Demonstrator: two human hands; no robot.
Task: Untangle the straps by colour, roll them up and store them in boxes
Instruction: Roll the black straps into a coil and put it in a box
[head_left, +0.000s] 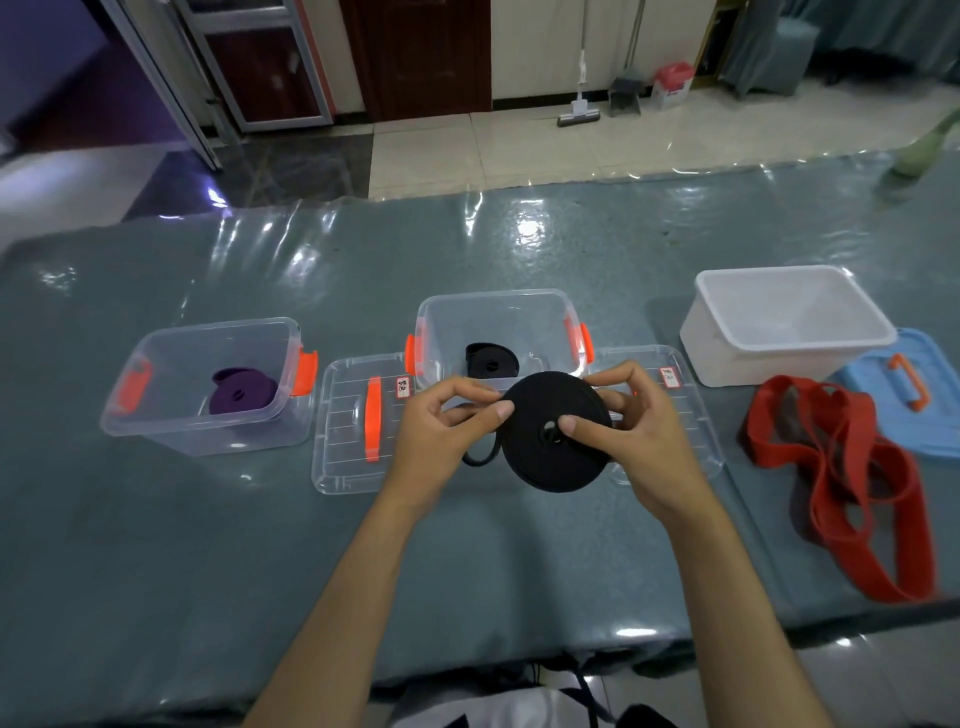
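Now the black strap roll is held above the table, just near of the middle clear box, where another black roll already lies. The roll's flat face is turned to the camera, and a short loose tail hangs at its lower left. The right hand pinches it, thumb on the centre, fingers behind. The left hand pinches the left rim. Both hands are equally close to the box, which lies straight beyond them.
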